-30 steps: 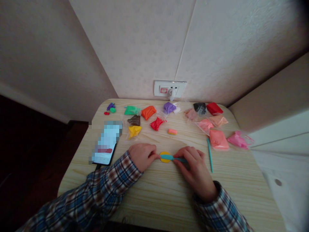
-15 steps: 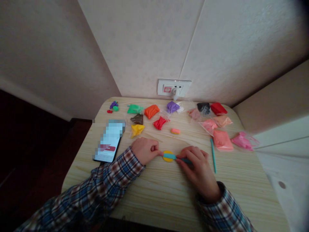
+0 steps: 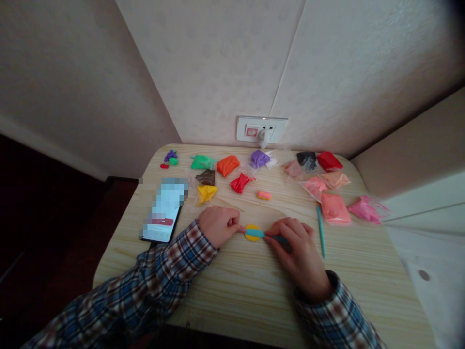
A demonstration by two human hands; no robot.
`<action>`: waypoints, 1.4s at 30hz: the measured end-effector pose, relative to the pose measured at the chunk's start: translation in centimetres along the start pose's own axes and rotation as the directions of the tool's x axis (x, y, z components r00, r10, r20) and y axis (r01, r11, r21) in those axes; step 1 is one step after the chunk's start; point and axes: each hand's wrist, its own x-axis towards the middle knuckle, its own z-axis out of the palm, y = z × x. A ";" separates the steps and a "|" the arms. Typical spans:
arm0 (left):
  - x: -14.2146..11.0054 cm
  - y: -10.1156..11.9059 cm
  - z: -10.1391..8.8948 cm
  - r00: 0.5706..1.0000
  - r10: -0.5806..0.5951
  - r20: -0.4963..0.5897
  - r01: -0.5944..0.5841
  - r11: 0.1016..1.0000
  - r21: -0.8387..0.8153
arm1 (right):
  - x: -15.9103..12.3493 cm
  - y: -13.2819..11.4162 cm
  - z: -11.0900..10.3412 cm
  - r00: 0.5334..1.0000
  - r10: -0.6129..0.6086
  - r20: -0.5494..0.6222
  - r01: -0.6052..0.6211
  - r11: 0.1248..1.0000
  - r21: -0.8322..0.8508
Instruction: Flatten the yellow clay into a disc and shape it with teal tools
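A flat yellow clay disc [image 3: 250, 238] lies on the table between my hands. Across it rests the light-blue blade of a plastic clay knife [image 3: 256, 233]. My right hand [image 3: 296, 245] is closed around the knife's darker handle, with thumb and forefinger where the blade begins. From the other side, my left hand [image 3: 221, 227] is closed, its thumb and forefinger pinched on the blade's tip at the disc's left edge. Beyond the disc lies a small pink and yellow clay piece [image 3: 263, 195]. A thin teal stick tool [image 3: 321, 232] lies right of my right hand.
Several bags of coloured clay, among them a yellow one [image 3: 207, 194] and a coral one [image 3: 335, 209], spread along the back of the wooden table [image 3: 236, 295]. A phone [image 3: 165, 211] lies at left, small clay fruits [image 3: 170, 156] behind it. A wall socket [image 3: 261, 130] holds a plug.
Both hands stay almost in place, with the knife blade still lying across the yellow disc. The view has shifted very slightly.
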 end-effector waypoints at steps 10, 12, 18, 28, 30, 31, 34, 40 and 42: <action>0.1 -0.2 -0.2 1.000 0.009 0.006 -0.008 1.000 -0.021 | -0.1 0.1 0.1 1.000 -0.005 0.008 0.005 1.000 0.002; 0.1 -0.2 -0.3 1.000 0.013 0.010 -0.013 1.000 -0.019 | -0.1 0.1 0.1 1.000 -0.006 0.007 0.006 1.000 0.001; 0.0 0.0 -0.3 1.000 0.008 0.012 -0.008 1.000 -0.004 | 0.0 0.0 0.1 1.000 -0.004 0.006 0.004 1.000 0.008; -0.1 -1.0 0.5 0.991 0.099 -0.086 -0.116 0.967 -0.225 | 0.0 -0.1 -0.1 0.999 -0.004 0.049 0.004 1.000 -0.008; -0.2 -1.1 0.8 0.975 0.168 -0.148 -0.207 0.927 -0.311 | 0.0 -0.1 -0.2 0.999 -0.012 0.050 0.013 1.000 -0.017; -0.2 -1.0 0.9 0.963 0.206 -0.176 -0.255 0.908 -0.332 | 0.0 0.0 -0.2 0.999 -0.018 0.046 0.019 1.000 -0.021; -0.6 -0.6 1.3 0.936 0.292 -0.199 -0.342 0.890 -0.302 | 0.0 0.0 -0.3 0.999 -0.029 0.038 0.030 0.999 -0.030; -1.1 -0.1 1.5 0.951 0.268 -0.154 -0.292 0.942 -0.167 | 0.0 -0.2 -0.3 0.999 -0.028 0.045 0.029 0.999 -0.027; -1.1 -0.2 1.6 0.949 0.275 -0.155 -0.297 0.945 -0.135 | 0.0 -0.2 -0.3 0.998 -0.025 0.049 0.026 0.999 -0.018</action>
